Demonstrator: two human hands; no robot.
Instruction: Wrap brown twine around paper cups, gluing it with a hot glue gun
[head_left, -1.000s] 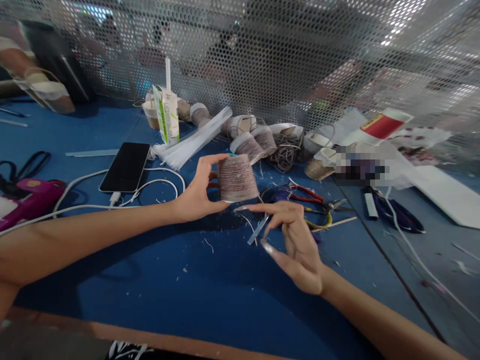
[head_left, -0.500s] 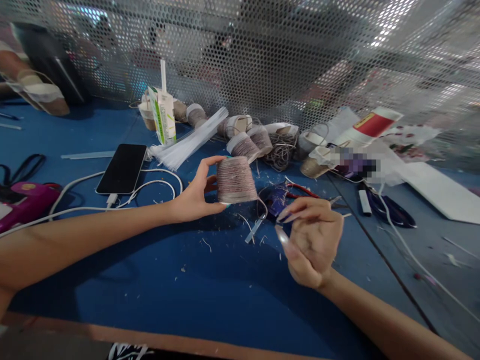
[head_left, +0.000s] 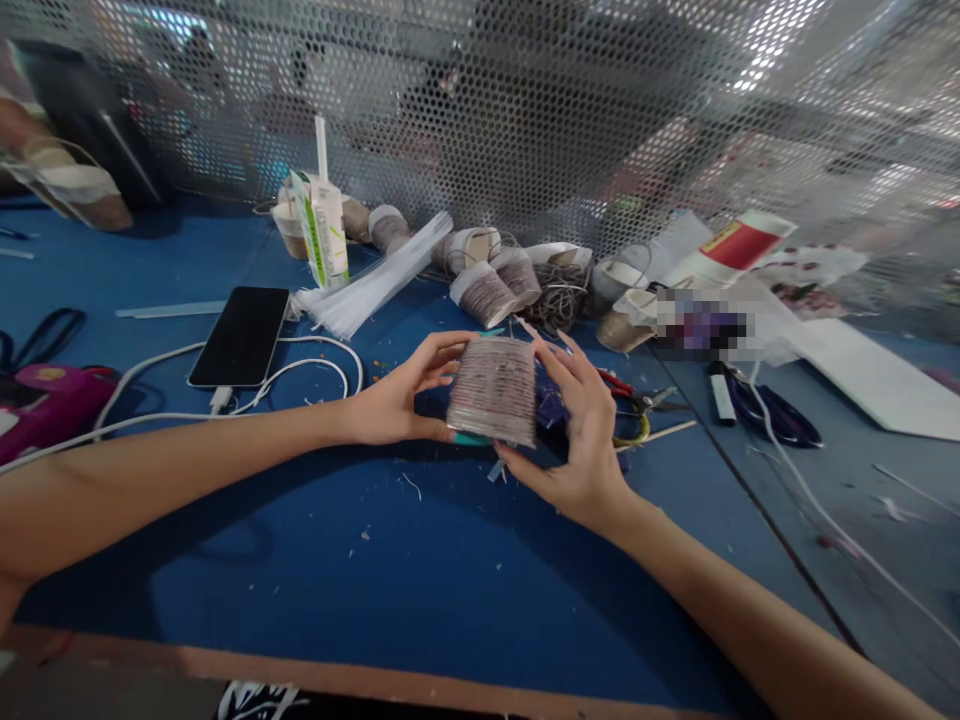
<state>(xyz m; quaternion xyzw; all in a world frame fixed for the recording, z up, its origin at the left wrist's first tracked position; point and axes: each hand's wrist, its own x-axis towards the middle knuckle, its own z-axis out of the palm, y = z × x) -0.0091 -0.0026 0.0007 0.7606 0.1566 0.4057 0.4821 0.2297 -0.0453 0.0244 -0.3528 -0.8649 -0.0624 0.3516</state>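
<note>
Between my two hands is a small cup wrapped in greyish-pink cord point(head_left: 493, 388), lifted above the blue table and slightly tilted. My left hand point(head_left: 409, 395) grips it from the left, thumb below and fingers above. On the opposite side my right hand point(head_left: 574, 425) has its fingertips at the upper rim and its thumb at the lower edge. Behind the right hand, partly hidden, lie a purple item point(head_left: 551, 408) and scissors with yellow handles point(head_left: 637, 425). A short translucent strip point(head_left: 496, 470) pokes out beneath the cup.
Several cord-wrapped cups point(head_left: 484, 292) and a bundle of white strips point(head_left: 386, 280) line the perforated metal screen point(head_left: 420, 120). A drink carton with straw point(head_left: 324, 235), a cabled phone point(head_left: 240, 337) and a magenta tool point(head_left: 52, 400) stand left. At the far left is another person's hand point(head_left: 19, 130).
My right hand has moved left from the open space onto the cup. The cup has shifted slightly right and down, and its tilt has changed.
</note>
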